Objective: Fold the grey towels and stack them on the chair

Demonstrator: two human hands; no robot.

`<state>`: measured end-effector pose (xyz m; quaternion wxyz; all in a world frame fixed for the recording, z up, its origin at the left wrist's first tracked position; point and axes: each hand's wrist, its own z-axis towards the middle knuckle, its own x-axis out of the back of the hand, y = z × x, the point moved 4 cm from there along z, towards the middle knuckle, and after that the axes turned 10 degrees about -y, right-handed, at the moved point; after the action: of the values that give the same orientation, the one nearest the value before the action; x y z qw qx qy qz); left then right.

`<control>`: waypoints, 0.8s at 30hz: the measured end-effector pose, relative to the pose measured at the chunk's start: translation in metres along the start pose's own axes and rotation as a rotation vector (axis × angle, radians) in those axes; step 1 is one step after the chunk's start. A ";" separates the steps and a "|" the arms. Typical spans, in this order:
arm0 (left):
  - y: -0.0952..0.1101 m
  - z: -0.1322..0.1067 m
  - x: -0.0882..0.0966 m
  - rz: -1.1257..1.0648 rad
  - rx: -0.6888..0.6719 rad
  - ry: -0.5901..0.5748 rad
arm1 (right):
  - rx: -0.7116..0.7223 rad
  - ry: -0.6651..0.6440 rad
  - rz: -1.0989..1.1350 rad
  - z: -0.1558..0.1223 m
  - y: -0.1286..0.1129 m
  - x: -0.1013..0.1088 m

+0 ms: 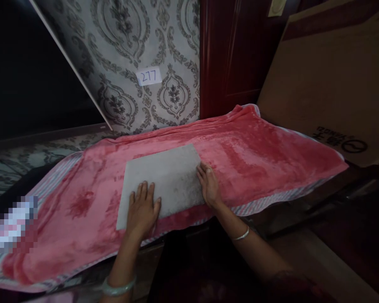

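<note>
On pink fleece blanket (259, 155) | grey tile (164, 181) lying flat, dusty | left hand (142, 210) flat on near corner, fingers spread, right hand (209, 185) open on right edge, no grip | seems stiff, fairly heavy, brittle; hold by side edges

A pink plush blanket (265, 155) with a striped border (287, 198) lies spread in soft folds across a support that the cloth hides. Directly on it, near the middle, sits a flat grey panel (164, 181), its surface dusty and speckled. A pixelated patch (12, 223) covers part of the blanket's left end.
</note>
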<state>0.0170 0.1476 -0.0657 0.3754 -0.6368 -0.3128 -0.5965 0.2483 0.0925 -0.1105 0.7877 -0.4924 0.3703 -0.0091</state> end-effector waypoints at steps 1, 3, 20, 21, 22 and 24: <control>-0.013 -0.003 -0.001 -0.002 0.039 -0.001 | -0.004 0.002 0.003 0.000 0.000 0.000; -0.035 -0.008 -0.003 -0.016 0.106 -0.004 | -0.008 0.006 0.009 0.000 0.000 0.001; -0.050 -0.006 0.011 -0.125 0.215 -0.092 | -0.016 -0.043 -0.075 0.024 -0.012 -0.013; -0.045 0.000 0.014 -0.138 0.176 -0.103 | -0.016 -0.054 -0.123 0.032 -0.010 -0.019; -0.040 0.008 0.019 -0.151 0.133 -0.116 | -0.007 -0.065 -0.175 0.042 -0.009 -0.025; -0.028 0.028 0.029 -0.170 0.057 -0.123 | 0.038 -0.092 -0.319 0.064 -0.009 -0.040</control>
<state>0.0105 0.1846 -0.0337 0.3214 -0.6324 -0.4052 -0.5767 0.2603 0.1520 -0.0657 0.8016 -0.5297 0.2506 -0.1186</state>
